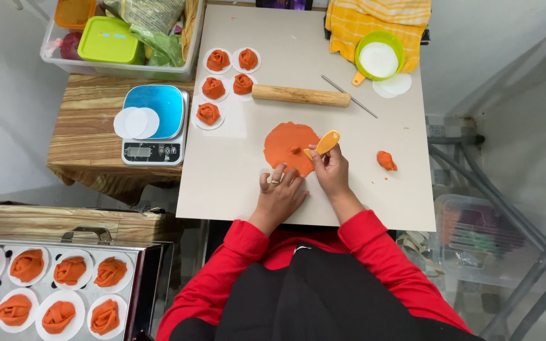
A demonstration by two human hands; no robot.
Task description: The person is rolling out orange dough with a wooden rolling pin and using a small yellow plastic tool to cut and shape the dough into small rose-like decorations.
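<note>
Mid-board, right hand [331, 172] pinches yellow scraper [327, 142] at flat orange dough's [289, 146] 3 o'clock edge, left hand [279, 192] pressing open-palmed at 6 o'clock: cutting step underway, likely needing steady downward blade pressure.

Both red-sleeved arms reach forward, wrists close together. The left hand [279, 192] lies palm-down with fingers spread flat; the right hand [330, 169] is curled, fingers pinched closed in a grip, just beside it.
</note>
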